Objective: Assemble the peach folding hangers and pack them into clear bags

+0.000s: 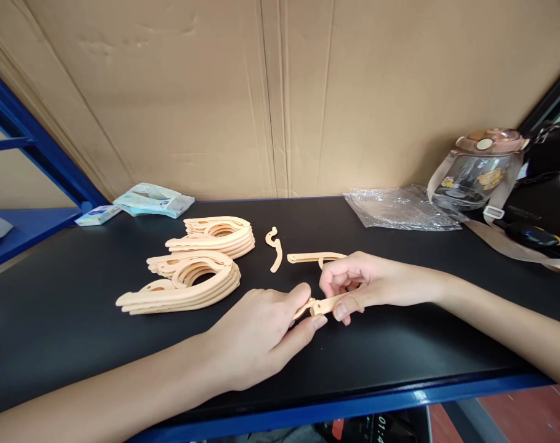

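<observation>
My left hand (261, 335) is closed around a small beige piece (302, 309), mostly covered by the fingers and apparently a hanger hook. Between the thumb and fingers of my right hand (365, 282) is a beige hanger arm (327, 305), its end meeting the small piece. Whether the two are joined, I cannot tell. Just behind my right hand lies another beige hanger arm (305, 257), partly hidden. A loose hanger hook (277, 253) rests to its left. Two stacks of folded beige hangers, a rear stack (240, 237) and a front stack (220, 289), lie beyond my left hand.
The black tabletop (391, 363) has a blue front edge (354, 400). Tissue packs (155, 200) lie at the back left, clear plastic bags (395, 206) at the back right. A strapped water bottle (474, 172) stands beside a black bag (548, 191). Cardboard (192, 111) closes off the back.
</observation>
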### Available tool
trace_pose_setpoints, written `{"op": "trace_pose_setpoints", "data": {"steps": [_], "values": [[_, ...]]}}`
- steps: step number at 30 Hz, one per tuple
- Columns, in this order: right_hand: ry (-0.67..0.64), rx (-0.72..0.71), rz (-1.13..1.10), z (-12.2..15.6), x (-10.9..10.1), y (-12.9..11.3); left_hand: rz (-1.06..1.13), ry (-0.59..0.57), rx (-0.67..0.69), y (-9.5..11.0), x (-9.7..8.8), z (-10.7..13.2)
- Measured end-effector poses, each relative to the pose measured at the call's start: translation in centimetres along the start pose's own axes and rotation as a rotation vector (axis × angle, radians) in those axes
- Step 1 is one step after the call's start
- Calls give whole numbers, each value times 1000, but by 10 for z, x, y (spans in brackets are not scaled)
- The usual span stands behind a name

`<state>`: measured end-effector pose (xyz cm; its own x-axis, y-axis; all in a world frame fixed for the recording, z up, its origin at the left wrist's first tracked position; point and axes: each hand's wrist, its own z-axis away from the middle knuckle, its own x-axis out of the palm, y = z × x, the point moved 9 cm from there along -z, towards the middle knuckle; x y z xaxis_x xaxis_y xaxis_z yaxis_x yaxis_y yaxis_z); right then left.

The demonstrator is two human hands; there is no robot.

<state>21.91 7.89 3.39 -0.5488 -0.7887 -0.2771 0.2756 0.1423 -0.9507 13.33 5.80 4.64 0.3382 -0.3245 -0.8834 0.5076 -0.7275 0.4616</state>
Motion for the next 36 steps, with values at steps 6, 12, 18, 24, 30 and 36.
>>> {"op": "trace_pose_setpoints", "data": {"steps": [6, 12, 18, 24, 30, 36], "values": [[1, 35, -16, 1, 3, 1, -315, 47, 98, 5, 4, 4], [-21, 76, 2, 1, 6, 4, -402, 109, 135, 13, -1, 6], [55, 27, 84, 1, -5, 5, -389, 230, 216, 25, -16, 8], [278, -74, 234, 4, -33, 2, -329, 138, 307, 30, -10, 10], [396, -61, 326, 3, -53, 9, -248, 65, 175, 10, -1, 6], [435, -59, 435, 4, -58, 7, -86, 14, 109, 5, -1, 3]]}}
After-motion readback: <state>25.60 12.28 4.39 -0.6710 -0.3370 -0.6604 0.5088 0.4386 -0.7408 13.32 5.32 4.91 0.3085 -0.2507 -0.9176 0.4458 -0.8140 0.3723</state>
